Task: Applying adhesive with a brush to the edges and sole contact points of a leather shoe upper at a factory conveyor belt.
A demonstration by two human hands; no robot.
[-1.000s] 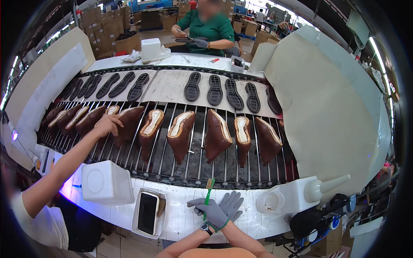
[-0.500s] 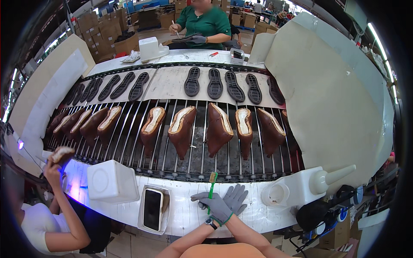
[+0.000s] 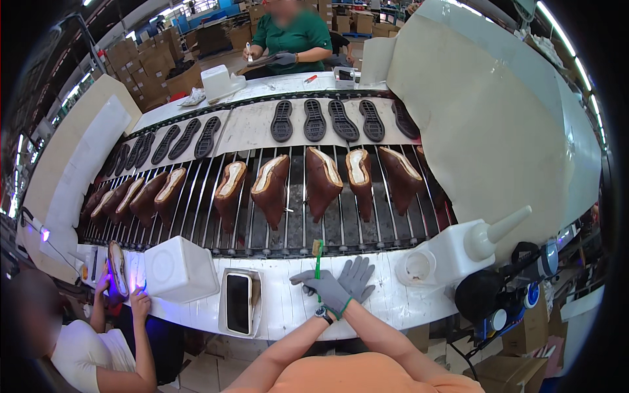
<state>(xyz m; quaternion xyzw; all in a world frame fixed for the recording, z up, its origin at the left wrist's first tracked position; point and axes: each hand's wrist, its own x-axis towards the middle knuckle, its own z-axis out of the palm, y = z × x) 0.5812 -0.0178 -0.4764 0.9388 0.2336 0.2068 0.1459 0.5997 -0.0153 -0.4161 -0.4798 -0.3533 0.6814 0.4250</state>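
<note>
My forearms cross at the wrists over the white worktop's near edge. My right hand, in a grey glove, lies on top and holds a green toothbrush, bristle end pointing away from me. Beneath it my left hand, also gloved in grey, rests flat with its fingers stretched out and nothing visible in it. A watch sits on my left wrist. Beyond the toothbrush, brown shoe uppers on lasts stand sole side up on the metal rollers.
Black soles lie on the far belt. On the worktop are a phone in a tray, a white container and a white bottle with a spout. One co-worker stands across; another sits at left holding an upper.
The view has shifted slightly. The co-worker at left has lowered the upper and now holds it with both hands near the table. My crossed hands and the toothbrush keep their pose.
</note>
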